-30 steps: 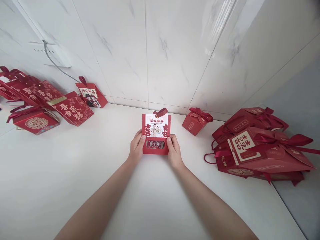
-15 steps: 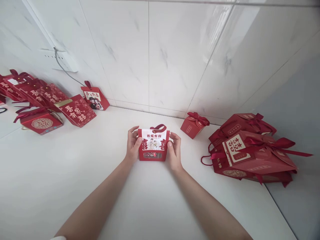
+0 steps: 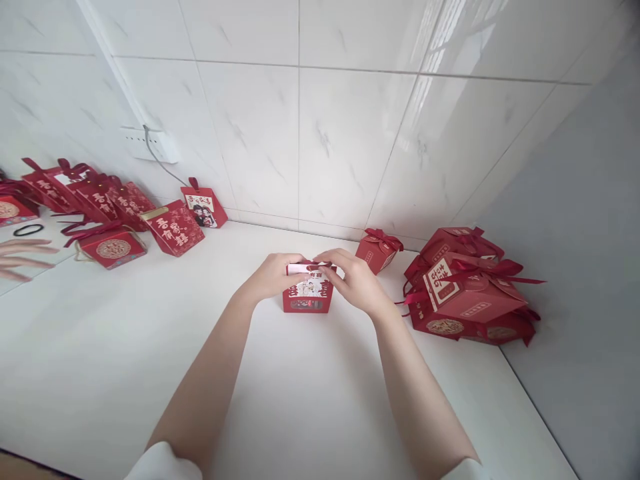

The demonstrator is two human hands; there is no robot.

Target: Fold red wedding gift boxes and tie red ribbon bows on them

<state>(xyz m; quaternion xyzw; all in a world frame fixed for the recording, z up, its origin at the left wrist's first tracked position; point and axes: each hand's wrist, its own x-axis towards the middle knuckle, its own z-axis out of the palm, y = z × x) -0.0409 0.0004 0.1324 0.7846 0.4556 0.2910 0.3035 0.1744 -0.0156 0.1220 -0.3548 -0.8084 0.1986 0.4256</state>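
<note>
A red gift box [image 3: 306, 305] with a white printed front and a small clear window stands upright on the white table in front of me. My left hand [image 3: 273, 275] grips its top left part, thumb on the front and fingers behind. From the right, my right hand [image 3: 353, 277] pinches the top edge near the dark red ribbon loop, its thumb in front. The fingers of both hands almost meet over the top, which hides much of the ribbon and the upper print.
Several red gift boxes [image 3: 177, 228] stand at the back left, near a wall socket [image 3: 149, 145] with a grey cable. Another person's hand [image 3: 23, 259] reaches in at the left, by a black ring [image 3: 29, 230]. A small red box [image 3: 379, 251] and stacked boxes [image 3: 475, 287] sit on the right.
Both my hands have moved from the box's sides up to its top, closing over the ribbon area. Another person's hand has appeared at the left. The camera view has tilted up.
</note>
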